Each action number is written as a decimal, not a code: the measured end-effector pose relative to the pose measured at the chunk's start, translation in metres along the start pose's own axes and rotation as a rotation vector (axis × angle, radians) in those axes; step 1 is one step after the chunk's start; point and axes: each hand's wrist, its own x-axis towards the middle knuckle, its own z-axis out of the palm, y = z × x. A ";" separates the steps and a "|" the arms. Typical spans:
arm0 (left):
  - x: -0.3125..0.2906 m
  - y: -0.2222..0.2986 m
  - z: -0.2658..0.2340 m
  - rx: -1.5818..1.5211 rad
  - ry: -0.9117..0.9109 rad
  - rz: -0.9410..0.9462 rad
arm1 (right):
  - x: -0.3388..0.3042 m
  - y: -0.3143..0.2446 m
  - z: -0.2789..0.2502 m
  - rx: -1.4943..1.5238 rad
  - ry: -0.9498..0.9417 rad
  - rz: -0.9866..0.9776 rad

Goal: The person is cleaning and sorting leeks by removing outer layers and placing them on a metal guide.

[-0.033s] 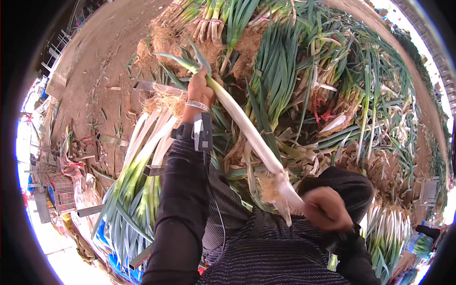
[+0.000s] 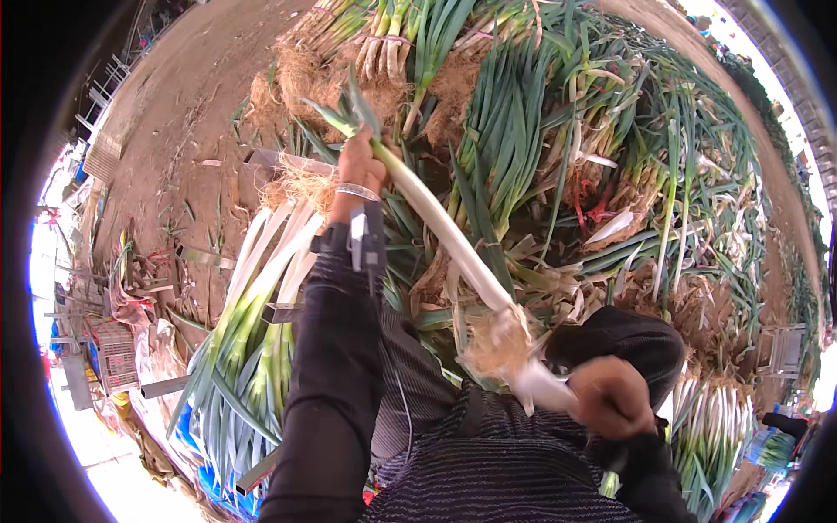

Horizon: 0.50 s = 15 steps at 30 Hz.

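Observation:
My left hand [image 2: 362, 159] is wrapped round a long green onion [image 2: 449, 228] near its green top. The white stalk slants down to the right, and its tangle of roots [image 2: 497, 342] hangs above my lap. My right hand [image 2: 610, 397], slightly blurred, is closed on the far end of a loose white outer layer [image 2: 539, 385]. That strip stretches from the root end to my right fist. Left of my left forearm lies a pile of green onions [image 2: 270, 279] with white stalks and roots toward the top.
Bundled green onions [image 2: 384, 39] with brown roots lie beyond my hands. A heap of leafy onions [image 2: 506, 131] spreads to the right, among dry peelings [image 2: 558, 283]. More white stalks [image 2: 715, 418] lie beside my right knee. Metal bars [image 2: 166, 386] jut out at left, near a crate [image 2: 113, 353].
My right hand has moved slightly to the right and down, drawing the white layer farther from the root end. The stalk's root end has shifted slightly left; my left hand keeps its hold.

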 end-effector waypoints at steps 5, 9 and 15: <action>-0.007 0.004 0.007 -0.017 -0.103 0.071 | -0.009 0.016 -0.029 -0.078 -0.220 0.482; -0.030 -0.008 0.022 0.035 -0.311 0.053 | -0.001 0.074 -0.019 -0.701 -0.495 0.598; -0.063 -0.027 0.044 -0.009 -0.329 0.043 | 0.057 0.118 0.022 -0.156 -0.134 0.375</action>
